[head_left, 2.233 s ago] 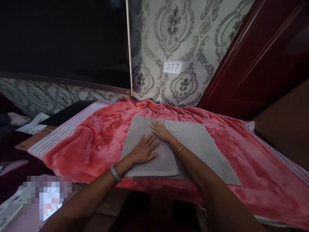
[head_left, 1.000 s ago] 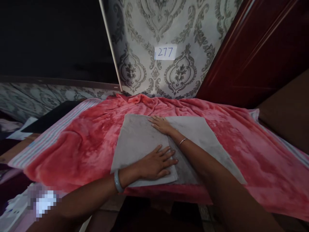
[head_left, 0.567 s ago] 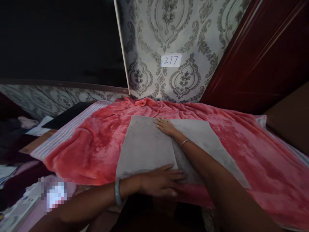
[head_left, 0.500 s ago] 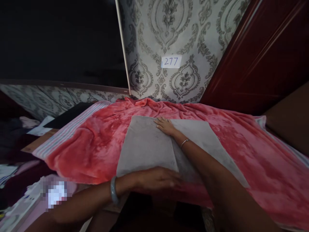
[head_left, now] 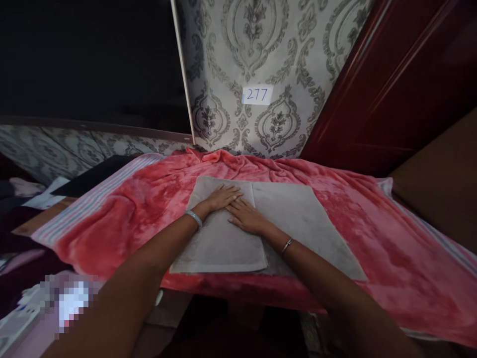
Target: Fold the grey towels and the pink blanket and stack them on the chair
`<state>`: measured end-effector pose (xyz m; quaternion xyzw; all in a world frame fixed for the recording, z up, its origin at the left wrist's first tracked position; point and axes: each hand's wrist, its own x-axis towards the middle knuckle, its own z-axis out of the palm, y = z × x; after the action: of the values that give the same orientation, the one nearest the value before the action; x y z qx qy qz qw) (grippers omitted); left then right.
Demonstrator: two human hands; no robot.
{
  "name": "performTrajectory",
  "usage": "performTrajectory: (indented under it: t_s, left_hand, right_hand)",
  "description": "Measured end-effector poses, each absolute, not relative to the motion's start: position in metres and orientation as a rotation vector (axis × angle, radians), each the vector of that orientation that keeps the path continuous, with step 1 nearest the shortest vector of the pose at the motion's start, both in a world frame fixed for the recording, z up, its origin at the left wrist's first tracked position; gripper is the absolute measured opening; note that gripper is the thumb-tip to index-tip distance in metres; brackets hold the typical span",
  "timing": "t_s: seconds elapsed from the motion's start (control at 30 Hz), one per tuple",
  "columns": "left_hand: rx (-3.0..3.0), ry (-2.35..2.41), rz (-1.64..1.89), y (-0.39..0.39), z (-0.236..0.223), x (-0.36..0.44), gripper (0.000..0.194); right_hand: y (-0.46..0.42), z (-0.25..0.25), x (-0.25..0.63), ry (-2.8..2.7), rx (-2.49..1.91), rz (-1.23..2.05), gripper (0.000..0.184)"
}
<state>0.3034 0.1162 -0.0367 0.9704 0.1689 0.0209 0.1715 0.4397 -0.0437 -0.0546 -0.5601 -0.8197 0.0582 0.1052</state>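
Note:
A grey towel [head_left: 298, 219] lies on a red plush blanket [head_left: 141, 209], its left part folded over into a second layer [head_left: 219, 243]. My left hand [head_left: 221, 197] rests flat and open on the far end of that folded layer, fingers stretched to the right. Just below it my right hand [head_left: 244, 215] lies flat and open on the same layer, near the fold's right edge. The fingertips of both hands nearly meet. A pale bangle sits on my left wrist and a thin bracelet on my right wrist.
The blanket covers a table-like surface with a striped cloth edge [head_left: 85, 201] at the left. Patterned wallpaper with a paper label "277" [head_left: 257, 94] stands behind, a dark red door [head_left: 391, 94] to the right, a dark screen [head_left: 89, 59] upper left. Clutter lies low at the left.
My left hand has slid from the near edge of the folded layer up to its far end. My right hand has drawn back a little toward me along the fold.

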Motion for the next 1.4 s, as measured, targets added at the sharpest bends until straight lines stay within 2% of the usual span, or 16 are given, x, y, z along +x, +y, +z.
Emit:
performTrajectory:
  t_s: [0.3, 0.6, 0.7, 0.87, 1.07, 1.4]
  left_hand:
    - [2.739, 0.519, 0.03, 0.116, -0.041, 0.303, 0.058]
    - [2.843, 0.452, 0.078, 0.106, -0.04, 0.302, 0.056]
    - [2.815, 0.453, 0.088, 0.109, -0.031, 0.292, 0.058]
    - [2.834, 0.528, 0.164, 0.129, -0.02, 0.251, 0.058]
    - [2.885, 0.663, 0.139, 0.146, -0.036, 0.221, 0.056]
    - [2.832, 0.621, 0.26, 0.144, -0.053, 0.22, 0.056]
  right_hand:
    - [-0.106, -0.046, 0.427, -2.545, -1.46, 0.531, 0.071]
    - [-0.193, -0.031, 0.402, -2.519, -1.388, 0.61, 0.067]
    - [-0.184, -0.021, 0.402, -2.447, -1.39, 0.667, 0.062]
    - [-0.123, -0.013, 0.395, -2.447, -1.451, 0.525, 0.063]
    - [-0.051, -0.028, 0.369, -2.562, -1.497, 0.35, 0.062]
    - [-0.097, -0.041, 0.357, -2.653, -1.29, 0.419, 0.063]
